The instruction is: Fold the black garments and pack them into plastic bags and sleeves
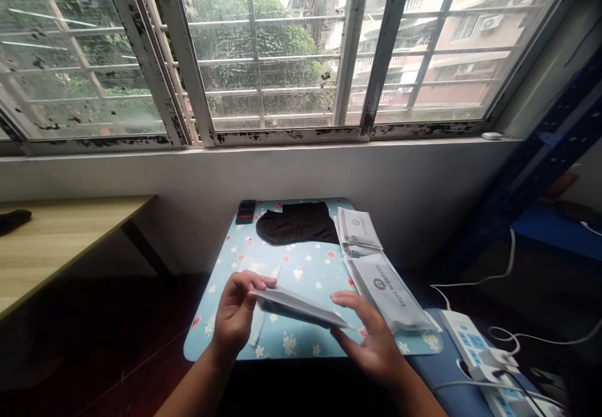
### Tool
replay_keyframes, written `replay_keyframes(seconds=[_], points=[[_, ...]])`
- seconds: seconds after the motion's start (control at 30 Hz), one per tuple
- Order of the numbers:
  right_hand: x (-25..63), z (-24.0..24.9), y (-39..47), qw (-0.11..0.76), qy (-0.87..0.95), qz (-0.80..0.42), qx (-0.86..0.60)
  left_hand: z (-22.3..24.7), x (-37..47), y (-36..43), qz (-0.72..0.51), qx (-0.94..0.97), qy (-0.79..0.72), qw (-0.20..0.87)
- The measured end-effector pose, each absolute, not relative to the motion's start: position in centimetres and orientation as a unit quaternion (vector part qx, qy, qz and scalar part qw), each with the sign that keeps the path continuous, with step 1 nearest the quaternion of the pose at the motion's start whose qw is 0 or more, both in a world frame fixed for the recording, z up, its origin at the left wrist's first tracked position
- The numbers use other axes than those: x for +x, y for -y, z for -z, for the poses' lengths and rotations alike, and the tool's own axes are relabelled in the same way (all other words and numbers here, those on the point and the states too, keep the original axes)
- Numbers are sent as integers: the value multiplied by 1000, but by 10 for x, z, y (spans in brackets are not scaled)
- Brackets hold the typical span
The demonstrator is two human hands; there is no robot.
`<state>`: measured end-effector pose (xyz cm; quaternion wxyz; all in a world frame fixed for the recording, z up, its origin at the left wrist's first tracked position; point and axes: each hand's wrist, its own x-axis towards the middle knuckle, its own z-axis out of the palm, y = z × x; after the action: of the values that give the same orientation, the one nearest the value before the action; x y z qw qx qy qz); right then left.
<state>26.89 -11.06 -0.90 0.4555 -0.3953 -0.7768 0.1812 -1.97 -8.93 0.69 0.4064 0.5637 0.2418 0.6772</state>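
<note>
My left hand (238,307) pinches the left end of a frosted plastic bag (301,305) with something dark inside, held tilted above the small table. At its right end is my right hand (369,335), fingers and thumb spread apart; the thumb tip lies at the bag's corner, and whether it touches I cannot tell. Beneath the left hand lies a clear plastic bag (258,326), partly hidden. Packed frosted bags printed ROCKBROS (392,295) rest along the table's right side, a smaller one (360,227) behind. A black cloth piece (298,224) lies flat at the back.
The blue flowered table (296,266) stands before a white wall and barred window. Small black blocks (245,212) sit at its back left corner. A wooden desk (70,235) is at left; a power strip (475,348) with cables is at right.
</note>
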Motion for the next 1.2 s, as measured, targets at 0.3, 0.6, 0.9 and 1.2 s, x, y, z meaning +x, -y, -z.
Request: replay_keyframes(seconds=[0.3, 0.6, 0.9, 1.2], points=[[283, 24, 115, 404, 781, -280, -386, 8, -5, 71, -583, 578, -367, 438], [405, 20, 54, 275, 779, 105, -554, 41, -75, 64, -187, 770, -561, 240], [426, 45, 44, 101, 821, 11, -562, 67, -96, 64, -118, 737, -652, 131], [427, 28, 49, 77, 819, -42, -568, 48, -106, 42, -235, 731, -636, 78]])
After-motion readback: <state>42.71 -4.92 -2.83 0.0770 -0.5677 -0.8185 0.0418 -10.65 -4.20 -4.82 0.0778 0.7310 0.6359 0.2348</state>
